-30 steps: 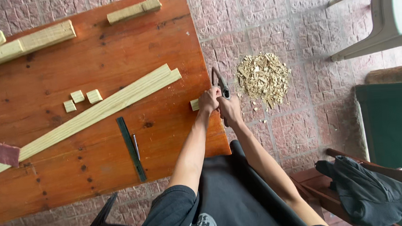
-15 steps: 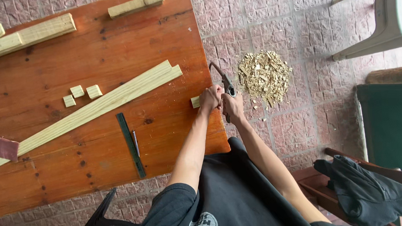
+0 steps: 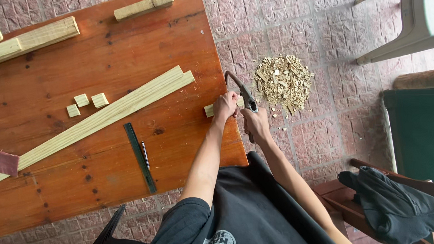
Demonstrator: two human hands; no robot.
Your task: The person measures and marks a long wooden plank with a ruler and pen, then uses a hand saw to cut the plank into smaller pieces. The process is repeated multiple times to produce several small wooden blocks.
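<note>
Left hand (image 3: 224, 106) clamps a small block (image 3: 209, 109) at the table (image 3: 125, 43) edge, centre frame, most of the block hidden. Right hand (image 3: 256, 125) grips a saw (image 3: 240, 89), handle covered. Right of it, wood chips (image 3: 283, 80) on the floor.

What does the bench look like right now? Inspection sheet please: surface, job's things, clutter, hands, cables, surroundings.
Surface: red-brown wooden table, scuffed.
Job's things: small wood block at the table edge; saw across it.
Clutter: long wood strips, three small offcuts, dark ruler, pen, thicker battens.
Hands: left hand pins the block; right hand grips the saw.
Cables: nothing seen.
Surroundings: pile of wood chips on brick paving, white plastic chair.
</note>
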